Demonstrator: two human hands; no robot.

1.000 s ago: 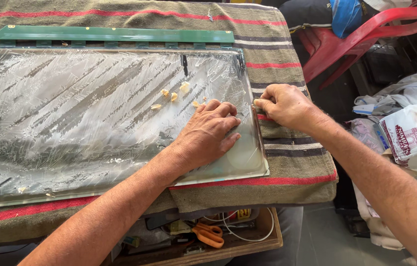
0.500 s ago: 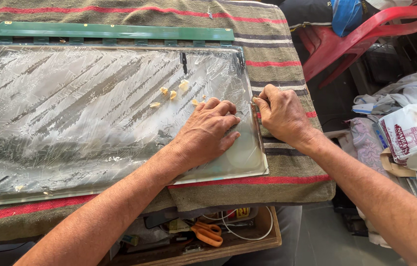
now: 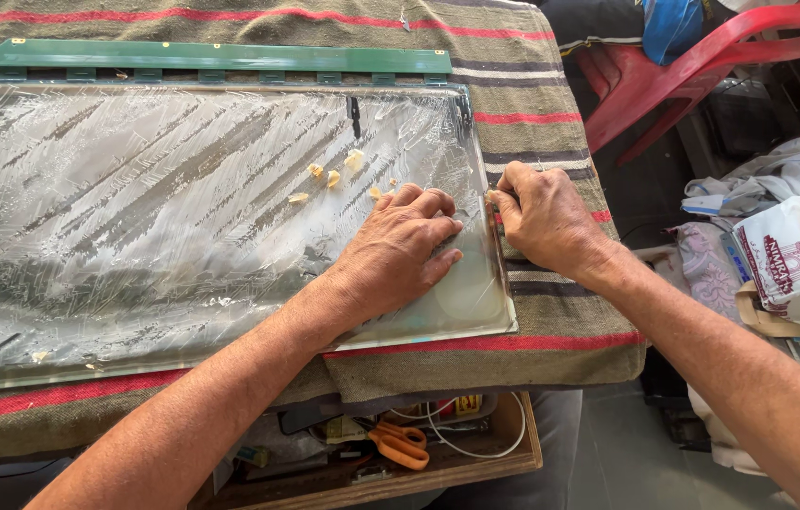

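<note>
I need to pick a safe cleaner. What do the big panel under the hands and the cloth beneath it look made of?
The panel looks like glass or clear rigid plastic: flat, glossy, reflective, streaked with whitish residue. Which of the two cannot be told. The cloth looks like coarse woven fabric, matte, olive-brown with red and pale stripes. The left hand lies flat on the panel; the right hand grips its edge.

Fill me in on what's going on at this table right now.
A person is working bare-handed on a large flat glass-like panel smeared with whitish residue, lying on a striped blanket. The left hand presses flat on the panel near its right end. The right hand grips at the panel's right edge with curled fingers; whether it pinches anything there is unclear. Small yellowish scraps lie on the panel just beyond the left hand. A green strip runs along the far edge, and orange scissors sit in a tray below.
</note>
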